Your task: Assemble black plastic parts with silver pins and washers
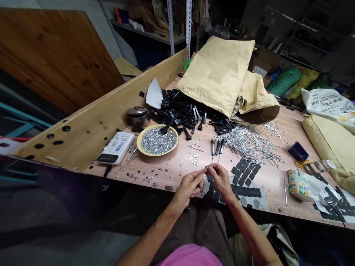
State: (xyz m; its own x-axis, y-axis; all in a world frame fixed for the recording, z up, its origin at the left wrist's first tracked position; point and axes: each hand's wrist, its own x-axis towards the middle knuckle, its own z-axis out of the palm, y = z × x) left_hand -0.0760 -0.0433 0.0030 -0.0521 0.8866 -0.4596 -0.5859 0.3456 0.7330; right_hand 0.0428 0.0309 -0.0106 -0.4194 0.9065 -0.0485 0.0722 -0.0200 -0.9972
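Observation:
My left hand (189, 185) and my right hand (221, 178) meet at the near edge of the wooden table (172, 168), fingertips pinched together on a thin metal pin (206, 169). Just beyond them lie a small scatter of tiny washers (194, 159), a heap of metal pins (249, 142) and a pile of black plastic parts (183, 111). A yellow dish (157, 140) full of small silver pieces sits to the left. Under my right hand is a sheet with black pads (245, 183).
Large paper sacks (222, 72) lie at the back, spilling the black parts. A white power bank (116, 147) and a metal tin (138, 115) are left of the dish. A blue box (298, 150), a floral packet (298, 183) and more sacks (330, 144) are on the right.

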